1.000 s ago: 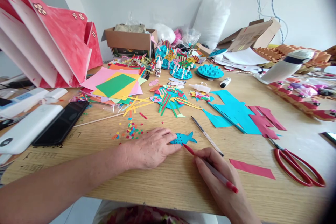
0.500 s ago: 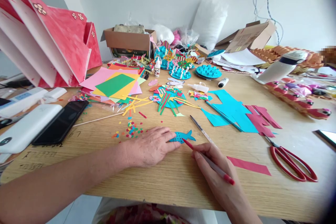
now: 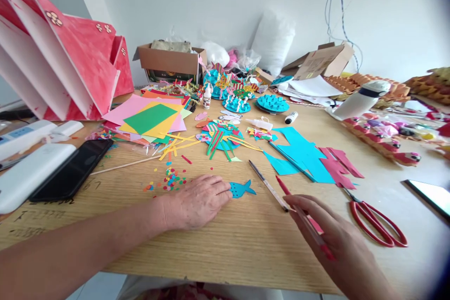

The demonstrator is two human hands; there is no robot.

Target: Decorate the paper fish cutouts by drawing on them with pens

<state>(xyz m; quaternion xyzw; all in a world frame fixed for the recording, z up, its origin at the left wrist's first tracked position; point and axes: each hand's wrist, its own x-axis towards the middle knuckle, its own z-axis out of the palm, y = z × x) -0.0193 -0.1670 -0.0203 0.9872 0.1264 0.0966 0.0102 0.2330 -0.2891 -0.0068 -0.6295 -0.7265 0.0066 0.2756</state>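
Note:
A small blue paper fish (image 3: 240, 189) with dark dots lies on the wooden table. My left hand (image 3: 201, 201) rests flat at its head end, fingers stretched out and covering part of it. Off to the right, my right hand (image 3: 326, 225) grips a red pen (image 3: 309, 225), its tip pointing up and left, clear of the fish. Between fish and right hand lies a black-tipped pen (image 3: 269, 186). A red paper strip (image 3: 315, 224) is mostly hidden behind my right hand. Colored paper dots (image 3: 172, 179) are scattered beyond my left hand.
Red-handled scissors (image 3: 378, 222) lie at the right, near red paper pieces (image 3: 337, 165) and cut blue paper (image 3: 305, 152). A phone (image 3: 73, 168) and a stack of colored paper (image 3: 151, 119) are on the left. Glue bottles (image 3: 207, 97) and blue crafts stand farther back.
My right hand has moved right with the red pen, away from the fish, and now covers most of the red strip. My left hand stays on the fish. The view has shifted slightly.

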